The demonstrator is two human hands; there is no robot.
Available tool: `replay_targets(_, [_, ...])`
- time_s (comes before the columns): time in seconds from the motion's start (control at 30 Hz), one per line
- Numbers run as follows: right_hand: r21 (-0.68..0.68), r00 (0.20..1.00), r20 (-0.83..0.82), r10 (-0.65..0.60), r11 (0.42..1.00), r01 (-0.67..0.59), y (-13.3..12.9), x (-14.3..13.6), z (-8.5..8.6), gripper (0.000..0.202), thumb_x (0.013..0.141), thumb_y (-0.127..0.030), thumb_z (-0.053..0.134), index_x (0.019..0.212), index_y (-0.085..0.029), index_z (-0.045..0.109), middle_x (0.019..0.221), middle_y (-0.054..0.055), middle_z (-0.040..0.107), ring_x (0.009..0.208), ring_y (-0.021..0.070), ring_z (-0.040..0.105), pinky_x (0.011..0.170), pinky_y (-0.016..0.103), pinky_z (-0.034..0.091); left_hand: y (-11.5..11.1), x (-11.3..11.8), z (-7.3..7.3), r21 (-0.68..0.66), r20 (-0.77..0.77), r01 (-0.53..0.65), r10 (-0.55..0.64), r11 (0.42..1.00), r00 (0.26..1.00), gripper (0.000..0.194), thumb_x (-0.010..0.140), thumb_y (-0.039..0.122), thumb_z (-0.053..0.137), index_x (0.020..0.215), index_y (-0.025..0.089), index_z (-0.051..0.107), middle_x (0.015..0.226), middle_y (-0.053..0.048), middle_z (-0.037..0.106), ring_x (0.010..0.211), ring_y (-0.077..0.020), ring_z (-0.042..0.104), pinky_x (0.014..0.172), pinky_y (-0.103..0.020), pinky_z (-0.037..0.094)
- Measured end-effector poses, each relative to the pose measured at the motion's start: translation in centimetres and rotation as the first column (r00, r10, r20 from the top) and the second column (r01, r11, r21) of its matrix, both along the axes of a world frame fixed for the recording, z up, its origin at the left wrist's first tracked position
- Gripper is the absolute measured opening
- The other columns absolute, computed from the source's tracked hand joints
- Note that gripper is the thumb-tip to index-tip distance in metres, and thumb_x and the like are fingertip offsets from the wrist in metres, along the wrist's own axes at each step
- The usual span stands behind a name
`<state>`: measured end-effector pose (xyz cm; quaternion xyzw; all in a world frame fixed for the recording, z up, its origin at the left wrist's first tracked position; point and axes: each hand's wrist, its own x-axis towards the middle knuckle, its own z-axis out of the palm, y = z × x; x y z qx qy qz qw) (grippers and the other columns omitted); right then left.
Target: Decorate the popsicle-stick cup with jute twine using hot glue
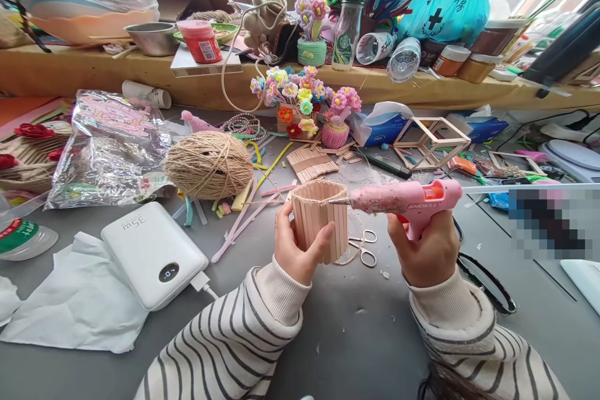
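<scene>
Left hand (295, 247) cupped with thumb extended, right hand (425, 250) curled in a pistol grip, both forearms (225, 337) angled inward

Cream sleeves (220, 337) with thin dark stripes, folding loosely; plain ribbed cuffs (284, 292) behind each bare hand (296, 251).

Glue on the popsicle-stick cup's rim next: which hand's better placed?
Right hand, probably: it holds the pink glue gun, nozzle at the rim of the popsicle-stick cup. The left hand has its grip on that cup.
</scene>
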<state>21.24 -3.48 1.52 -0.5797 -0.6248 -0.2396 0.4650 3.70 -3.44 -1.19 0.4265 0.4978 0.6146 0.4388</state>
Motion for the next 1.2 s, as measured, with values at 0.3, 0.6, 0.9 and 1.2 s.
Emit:
replay_targets(0.3, [0.021,1.000,0.009,0.013,1.000,-0.013,0.06,0.20,-0.14,0.049,0.081,-0.045,0.055,0.115,-0.010,0.053,0.059,0.000,0.053,0.041,0.0156,0.053,0.038,0.027,0.044,-0.12,-0.04,0.37,-0.021,0.014,0.018,-0.017,1.000,1.000,0.075,0.061,0.051,0.074,0.122,0.019,0.044,0.119,-0.015,0.056,0.095,-0.0267,0.063,0.082,-0.040,0.053])
replay_targets(0.6, [0.038,0.999,0.032,-0.016,0.999,0.015,0.15,0.14,-0.15,0.046,0.081,-0.045,0.055,0.111,-0.010,0.054,0.058,-0.002,0.051,0.041,0.0154,0.052,0.037,0.026,0.044,-0.15,-0.10,0.43,-0.036,0.000,0.016,-0.016,0.999,1.000,0.074,0.061,0.052,0.074,0.120,0.018,0.045,0.120,-0.015,0.055,0.096,-0.0273,0.063,0.082,-0.040,0.052])
replay_targets(0.9, [0.015,0.999,-0.031,-0.026,1.000,0.026,0.04,-0.01,-0.26,0.043,0.080,-0.046,0.055,0.104,-0.012,0.057,0.059,0.000,0.052,0.044,0.0162,0.051,0.039,0.028,0.042,-0.19,-0.06,0.53,-0.020,0.022,0.022,-0.021,1.000,1.000,0.075,0.061,0.050,0.075,0.122,0.019,0.043,0.122,-0.016,0.055,0.098,-0.0269,0.062,0.082,-0.039,0.052])
replay_targets(1.2, [0.008,1.000,-0.016,-0.009,1.000,0.009,0.05,0.10,-0.15,0.045,0.080,-0.043,0.054,0.111,-0.010,0.055,0.060,0.000,0.053,0.044,0.0160,0.052,0.040,0.027,0.044,-0.27,-0.09,0.82,-0.041,0.040,0.044,-0.043,0.998,0.998,0.076,0.062,0.051,0.074,0.121,0.018,0.041,0.118,-0.016,0.057,0.095,-0.0272,0.063,0.082,-0.043,0.052])
